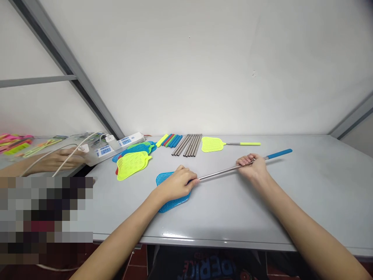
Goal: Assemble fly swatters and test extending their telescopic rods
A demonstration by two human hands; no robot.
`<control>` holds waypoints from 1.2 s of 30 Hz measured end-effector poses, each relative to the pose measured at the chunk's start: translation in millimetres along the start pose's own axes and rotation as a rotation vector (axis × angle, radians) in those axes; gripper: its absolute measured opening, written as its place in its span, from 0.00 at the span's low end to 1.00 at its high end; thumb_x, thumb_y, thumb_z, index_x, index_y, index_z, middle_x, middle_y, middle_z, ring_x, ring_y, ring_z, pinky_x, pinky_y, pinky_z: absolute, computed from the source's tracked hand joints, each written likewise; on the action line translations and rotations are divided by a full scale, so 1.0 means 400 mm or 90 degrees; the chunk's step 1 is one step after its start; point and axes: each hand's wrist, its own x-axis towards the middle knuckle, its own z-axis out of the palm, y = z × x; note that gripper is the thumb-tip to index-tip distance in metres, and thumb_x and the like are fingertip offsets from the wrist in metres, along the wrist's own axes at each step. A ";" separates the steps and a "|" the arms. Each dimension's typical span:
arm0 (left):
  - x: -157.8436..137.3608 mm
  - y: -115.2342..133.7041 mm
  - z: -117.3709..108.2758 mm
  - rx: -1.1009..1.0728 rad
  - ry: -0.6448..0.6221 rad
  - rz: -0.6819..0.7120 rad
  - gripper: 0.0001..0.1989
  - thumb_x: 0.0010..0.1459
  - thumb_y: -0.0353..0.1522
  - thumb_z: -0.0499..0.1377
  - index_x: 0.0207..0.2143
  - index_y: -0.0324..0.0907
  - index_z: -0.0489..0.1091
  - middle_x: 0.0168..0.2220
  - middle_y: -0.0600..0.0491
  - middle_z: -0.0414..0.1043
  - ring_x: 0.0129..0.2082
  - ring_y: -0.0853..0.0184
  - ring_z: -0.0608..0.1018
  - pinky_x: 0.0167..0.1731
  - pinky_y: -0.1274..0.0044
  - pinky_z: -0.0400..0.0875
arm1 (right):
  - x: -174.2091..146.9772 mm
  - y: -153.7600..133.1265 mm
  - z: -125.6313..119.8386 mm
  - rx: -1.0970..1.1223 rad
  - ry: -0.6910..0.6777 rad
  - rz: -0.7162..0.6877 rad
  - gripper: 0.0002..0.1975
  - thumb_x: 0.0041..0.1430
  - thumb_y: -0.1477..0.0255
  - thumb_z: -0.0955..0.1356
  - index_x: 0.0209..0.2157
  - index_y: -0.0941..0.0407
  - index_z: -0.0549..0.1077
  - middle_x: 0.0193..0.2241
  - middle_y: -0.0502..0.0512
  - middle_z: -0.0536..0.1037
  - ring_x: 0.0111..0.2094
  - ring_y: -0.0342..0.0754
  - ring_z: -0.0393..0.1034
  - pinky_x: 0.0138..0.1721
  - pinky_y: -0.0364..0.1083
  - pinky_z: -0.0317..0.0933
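Note:
A fly swatter with a blue perforated head (175,203), a long metal telescopic rod (218,172) and a blue handle (280,154) is held between my two hands, slanting up to the right. My left hand (179,183) is closed round the neck where the head meets the rod, covering part of the head. My right hand (252,166) is wrapped around the rod just below the blue handle. Behind them lies a yellow fly swatter (212,144) with a short metal rod and a yellow handle.
Loose swatter heads, yellow (132,165) and blue (136,149), lie at left. Beyond them are several coloured handles (171,140) and metal rods (188,145). A white power strip (119,144) with cables and another person's hand (68,158) are at far left. A wall closes the back.

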 end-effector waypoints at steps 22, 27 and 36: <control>-0.005 -0.023 0.019 0.007 0.037 -0.041 0.15 0.57 0.32 0.39 0.19 0.40 0.53 0.18 0.56 0.57 0.24 0.71 0.61 0.35 0.74 0.52 | -0.022 0.064 -0.028 0.059 -0.110 -0.038 0.16 0.49 0.74 0.56 0.16 0.56 0.40 0.09 0.43 0.41 0.10 0.39 0.36 0.10 0.40 0.36; -0.006 -0.028 0.021 -0.024 0.030 -0.061 0.16 0.57 0.33 0.39 0.18 0.40 0.51 0.18 0.57 0.55 0.24 0.72 0.61 0.35 0.75 0.53 | -0.031 0.074 -0.032 0.061 -0.115 -0.042 0.16 0.48 0.74 0.57 0.16 0.56 0.40 0.09 0.43 0.41 0.10 0.39 0.36 0.10 0.40 0.36; -0.006 -0.006 0.028 -0.036 0.028 -0.065 0.16 0.57 0.32 0.40 0.18 0.39 0.52 0.19 0.57 0.58 0.25 0.71 0.62 0.34 0.75 0.52 | -0.063 0.095 -0.025 0.045 -0.133 -0.057 0.16 0.48 0.74 0.57 0.15 0.56 0.41 0.09 0.43 0.41 0.10 0.38 0.38 0.10 0.40 0.35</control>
